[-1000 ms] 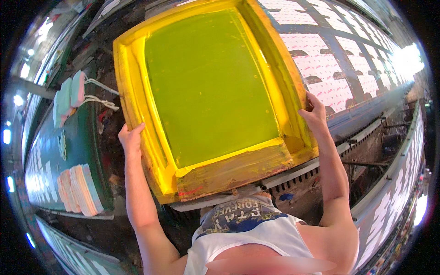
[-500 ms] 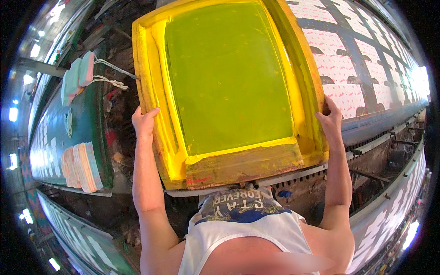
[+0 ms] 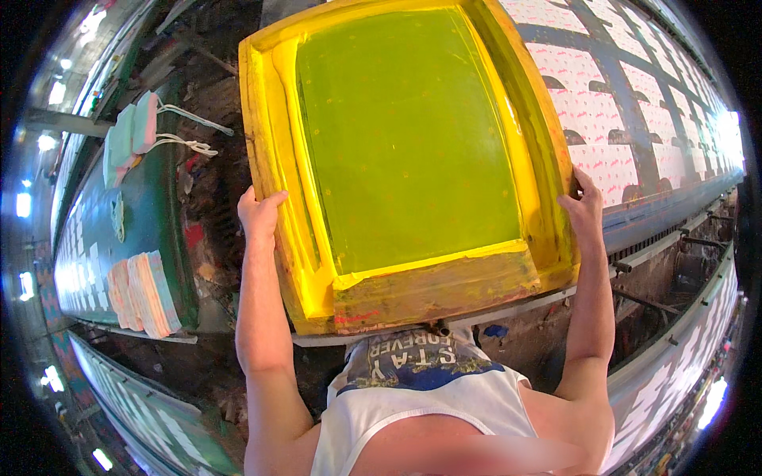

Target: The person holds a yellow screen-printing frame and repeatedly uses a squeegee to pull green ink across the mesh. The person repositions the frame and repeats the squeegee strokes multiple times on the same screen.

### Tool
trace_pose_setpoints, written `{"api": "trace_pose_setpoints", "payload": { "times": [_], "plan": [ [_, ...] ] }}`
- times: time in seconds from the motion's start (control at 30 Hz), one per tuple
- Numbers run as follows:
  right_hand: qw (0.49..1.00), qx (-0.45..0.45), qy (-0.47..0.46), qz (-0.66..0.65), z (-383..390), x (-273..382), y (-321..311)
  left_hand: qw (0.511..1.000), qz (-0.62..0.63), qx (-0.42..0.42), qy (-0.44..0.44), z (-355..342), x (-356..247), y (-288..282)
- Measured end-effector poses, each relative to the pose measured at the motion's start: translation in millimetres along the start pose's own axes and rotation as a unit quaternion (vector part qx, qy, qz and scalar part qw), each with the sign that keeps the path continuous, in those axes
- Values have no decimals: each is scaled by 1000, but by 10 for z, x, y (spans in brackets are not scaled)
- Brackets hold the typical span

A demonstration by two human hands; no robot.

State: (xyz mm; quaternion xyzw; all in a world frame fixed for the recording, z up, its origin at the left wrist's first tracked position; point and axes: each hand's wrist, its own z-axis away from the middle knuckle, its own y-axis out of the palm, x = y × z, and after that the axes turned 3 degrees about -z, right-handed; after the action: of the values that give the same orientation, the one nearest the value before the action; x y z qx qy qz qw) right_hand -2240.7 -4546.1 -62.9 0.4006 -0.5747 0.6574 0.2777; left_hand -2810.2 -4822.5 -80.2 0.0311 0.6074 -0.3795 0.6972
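A large screen-printing frame (image 3: 413, 151) with yellow-stained sides and a yellow-green mesh fills the middle of the view, in front of my torso. My left hand (image 3: 260, 216) is closed on its left side rail, thumb over the top edge. On the opposite rail my right hand (image 3: 585, 205) grips the right side, thumb on top and fingers around the outer edge. The underside of the frame is hidden, so I cannot tell whether it rests on anything. Its near rail is stained brown and lies close to my waist.
On the right, a long printing table (image 3: 627, 95) carries rows of white pieces with pink print. A green table (image 3: 151, 214) at left holds a stack of pastel cloth pieces (image 3: 143, 293) and pale pads with white cords (image 3: 131, 131). A metal rail (image 3: 317, 339) runs below the frame.
The screen frame has shifted slightly to the right in view, both hands moving with it. My grip looks the same.
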Motion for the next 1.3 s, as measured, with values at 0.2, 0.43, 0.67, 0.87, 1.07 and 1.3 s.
{"api": "trace_pose_setpoints", "payload": {
  "times": [0.2, 0.43, 0.67, 0.87, 1.07, 1.3],
  "plan": [
    [999, 13, -4, 31, -4, -16, -4, 1000, -8, 2, -8, -105, 165, 28],
    [994, -7, -16, 110, 444, -87, -192, 999, -29, 19, -7, -158, 347, 23],
    [991, -101, -9, 93, 1001, -297, -216, 993, -17, 107, 45, -355, 176, -195],
    [976, -126, -66, 168, 1092, -381, -232, 987, -15, 45, 153, -881, 155, 16],
    [972, -146, -98, 154, 1128, -483, -218, 987, 9, 31, 158, -1050, 191, 82],
    [977, -157, -61, 133, 1126, -444, -193, 983, 43, 44, 170, -1121, 319, 42]
  ]
}}
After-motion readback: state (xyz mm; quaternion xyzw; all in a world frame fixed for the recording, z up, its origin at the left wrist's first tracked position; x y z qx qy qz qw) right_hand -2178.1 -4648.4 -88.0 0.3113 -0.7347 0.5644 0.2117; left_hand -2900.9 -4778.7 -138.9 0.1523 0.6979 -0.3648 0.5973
